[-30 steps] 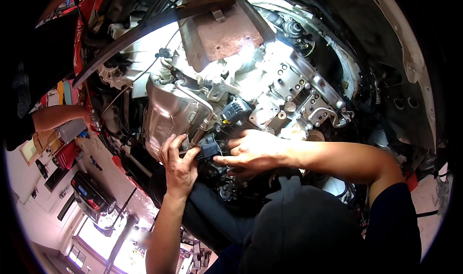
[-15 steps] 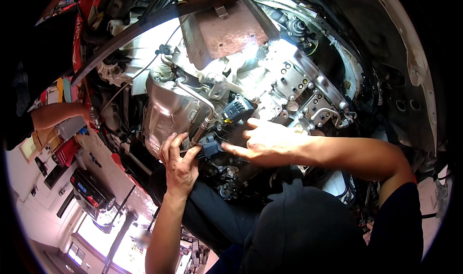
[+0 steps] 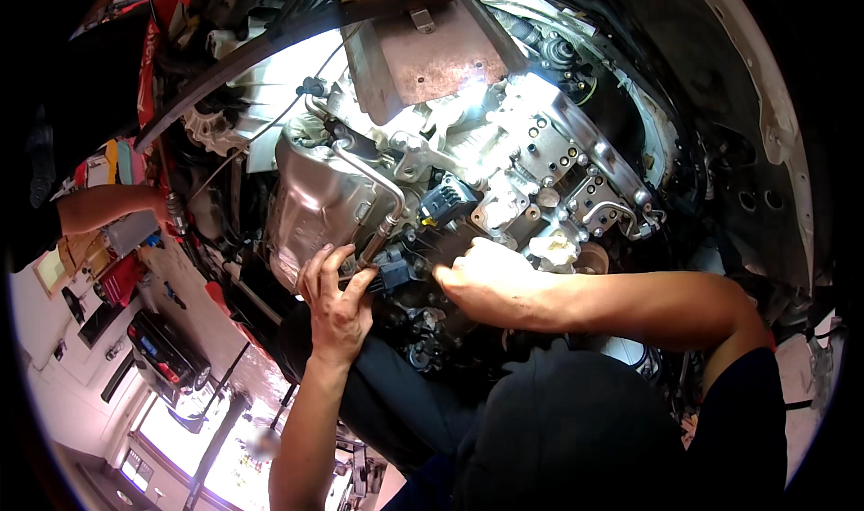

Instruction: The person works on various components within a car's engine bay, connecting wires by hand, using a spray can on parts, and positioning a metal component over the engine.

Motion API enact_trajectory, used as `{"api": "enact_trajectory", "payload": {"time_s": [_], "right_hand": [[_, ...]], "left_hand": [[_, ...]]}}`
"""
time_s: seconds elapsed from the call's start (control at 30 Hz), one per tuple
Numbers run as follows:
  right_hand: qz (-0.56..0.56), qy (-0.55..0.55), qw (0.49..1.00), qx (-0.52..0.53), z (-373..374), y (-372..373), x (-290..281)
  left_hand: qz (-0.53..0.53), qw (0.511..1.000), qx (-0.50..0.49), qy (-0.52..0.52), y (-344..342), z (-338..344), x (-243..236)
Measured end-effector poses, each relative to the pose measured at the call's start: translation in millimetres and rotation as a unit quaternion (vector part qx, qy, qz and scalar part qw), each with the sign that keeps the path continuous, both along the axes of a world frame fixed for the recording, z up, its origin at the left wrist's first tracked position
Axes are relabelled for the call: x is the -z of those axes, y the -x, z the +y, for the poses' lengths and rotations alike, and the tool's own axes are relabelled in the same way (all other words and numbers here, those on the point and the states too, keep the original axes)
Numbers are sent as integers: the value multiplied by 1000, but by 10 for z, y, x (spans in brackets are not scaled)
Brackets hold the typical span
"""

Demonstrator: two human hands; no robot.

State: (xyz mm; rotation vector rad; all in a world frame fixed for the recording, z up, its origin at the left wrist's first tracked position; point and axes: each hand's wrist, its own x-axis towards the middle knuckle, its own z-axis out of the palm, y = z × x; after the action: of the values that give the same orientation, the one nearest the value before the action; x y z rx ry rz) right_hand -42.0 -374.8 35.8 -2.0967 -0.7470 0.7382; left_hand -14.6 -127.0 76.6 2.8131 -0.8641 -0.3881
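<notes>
My left hand [image 3: 337, 304] is bent round the lower end of a silver pipe's fitting [image 3: 371, 246], its thumb close to a blue-grey plug connector [image 3: 392, 268]. Its other fingers rest near a silver metal heat shield [image 3: 315, 201]. Just right of that connector my right hand [image 3: 490, 282] is closed, knuckles up. A dark blur shows at its fingertips, so what it pinches is hidden. Above it sits a black and yellow plug connector [image 3: 446, 201]. To its upper right is a bare metal block [image 3: 551, 149] with round ports.
Another person's forearm [image 3: 112, 210] reaches in at the left edge, hand near a metal fitting. A rusty metal plate [image 3: 432, 57] hangs over the engine. Dark cloth [image 3: 576, 421] fills the lower middle. A dark car [image 3: 168, 354] stands in the workshop at lower left.
My right hand has drawn its stretched fingers back from the blue-grey connector and curled them, moving slightly down and right. My left hand stays at the pipe fitting.
</notes>
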Motion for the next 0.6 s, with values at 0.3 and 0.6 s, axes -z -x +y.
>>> {"api": "enact_trajectory", "payload": {"time_s": [0.3,0.6], "right_hand": [[33,-76,972,221,81,208,120],[52,13,990,130,120,23,-115]], "left_hand": [[-14,999,1,-39,14,-34,-54],[-46,998,-2,-43,66,-102,-34]]}}
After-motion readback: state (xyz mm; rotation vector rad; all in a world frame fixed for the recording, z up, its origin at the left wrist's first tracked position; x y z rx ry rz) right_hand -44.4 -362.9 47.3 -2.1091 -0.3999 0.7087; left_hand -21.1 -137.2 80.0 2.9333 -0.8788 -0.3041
